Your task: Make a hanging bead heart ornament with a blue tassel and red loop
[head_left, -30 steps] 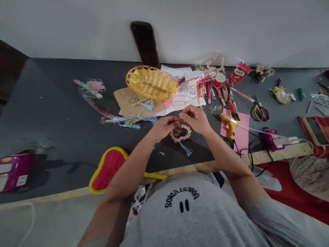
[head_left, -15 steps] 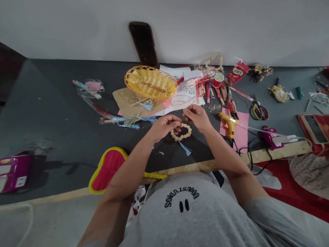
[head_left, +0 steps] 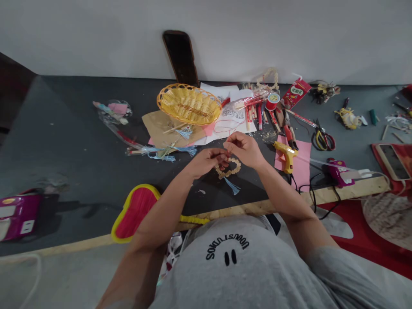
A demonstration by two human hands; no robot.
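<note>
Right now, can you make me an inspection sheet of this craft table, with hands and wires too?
Surface: dark grey table with a pale wooden front edge.
Job's things: pale beaded ring with a blue tassel.
Clutter: yellow basket on papers; scissors; yellow glue gun on pink paper.
Left grip: fingers closed on the ring's upper left.
Right grip: fingertips pinched close to the left ones; what they hold is too small to tell.
Cables: black cable loops over the front edge.
Surroundings: pale wall, dark phone leaning on it.
Other people's hands: nothing seen.
</note>
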